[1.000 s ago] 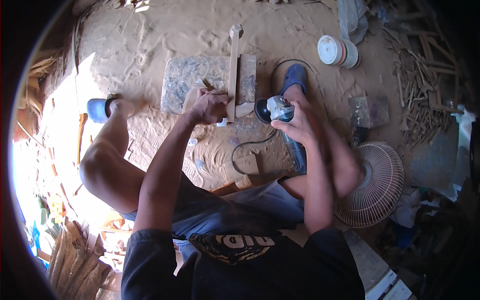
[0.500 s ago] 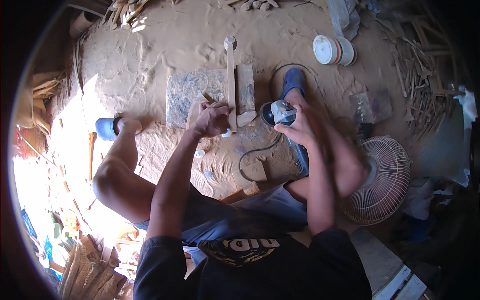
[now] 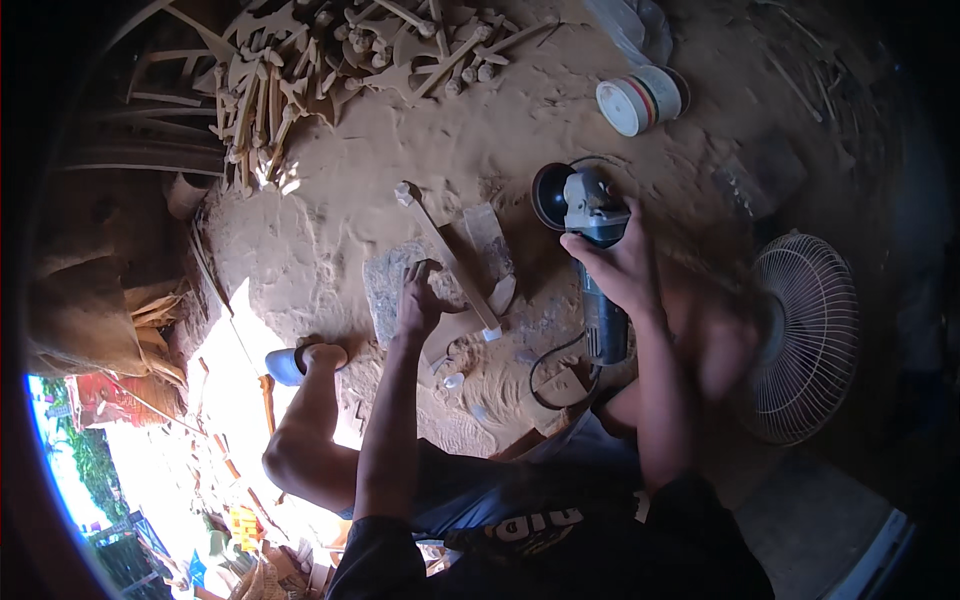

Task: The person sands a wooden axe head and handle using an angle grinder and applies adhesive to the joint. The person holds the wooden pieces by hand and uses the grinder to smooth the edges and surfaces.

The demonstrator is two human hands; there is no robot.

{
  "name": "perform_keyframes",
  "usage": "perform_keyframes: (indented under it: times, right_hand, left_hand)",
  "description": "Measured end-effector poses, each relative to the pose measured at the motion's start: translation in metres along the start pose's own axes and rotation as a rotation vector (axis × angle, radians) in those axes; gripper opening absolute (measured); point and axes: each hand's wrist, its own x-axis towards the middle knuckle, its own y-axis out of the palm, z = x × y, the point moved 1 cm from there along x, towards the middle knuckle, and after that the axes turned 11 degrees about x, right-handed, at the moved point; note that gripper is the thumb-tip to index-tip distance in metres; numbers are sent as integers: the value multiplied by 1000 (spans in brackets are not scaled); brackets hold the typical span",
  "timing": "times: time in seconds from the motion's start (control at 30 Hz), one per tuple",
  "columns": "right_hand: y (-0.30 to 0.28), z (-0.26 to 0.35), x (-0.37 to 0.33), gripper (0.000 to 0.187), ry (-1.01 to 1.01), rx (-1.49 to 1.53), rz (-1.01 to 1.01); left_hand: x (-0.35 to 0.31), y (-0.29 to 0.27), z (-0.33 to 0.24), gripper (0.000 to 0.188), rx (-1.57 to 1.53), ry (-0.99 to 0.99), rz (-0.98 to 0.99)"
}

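My right hand [image 3: 622, 262] is wrapped round an angle grinder [image 3: 598, 228], which has a dark round disc at its head and is raised over the ground. My left hand [image 3: 421, 303] is open, thumb and fingers apart, with nothing visible in it. It hovers over a worn flat board [image 3: 383, 290], just left of a long wooden stick [image 3: 448, 255] with a knobbed far end. The stick lies slanted across the board, and a smaller slab [image 3: 489, 240] sits to its right.
Carved wooden pieces [image 3: 290, 80] are heaped at the far left. A white bucket [image 3: 630, 104] lies tipped at the far right. A caged fan [image 3: 805, 340] stands close by my right leg. The grinder's cord [image 3: 545, 362] curls over the sandy ground.
My view has turned, bringing the woodpile in. My left hand has come off the stick and opened. The grinder has been lifted away from my right foot, still in my right hand.
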Motion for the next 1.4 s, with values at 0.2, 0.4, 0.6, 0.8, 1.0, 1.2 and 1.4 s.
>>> perform_keyframes:
  times: [0.2,0.4,0.6,0.8,1.0,1.2,1.4]
  right_hand:
    - [3,15,-8,86,-67,15,-65]
    - [-22,11,-4,88,-107,-69,-127]
    - [-4,14,-4,75,-168,20,-128]
    - [-5,0,-5,81,-85,-102,-66]
    - [32,-3,-18,90,-27,-220,103]
    - [47,-30,-25,100,-45,-424,232]
    - [45,-57,-42,102,-15,-497,524]
  left_hand:
    - [58,3,28,61,783,627,76]
    - [85,-4,-21,45,1054,786,195]
    - [17,-67,16,30,368,322,-98]
    - [-84,19,-19,34,-675,-605,-27]
    - [-132,74,-17,20,-1079,-747,1]
    - [-151,99,-35,19,-1073,-867,47]
    - [-145,95,-44,29,-1012,-969,78]
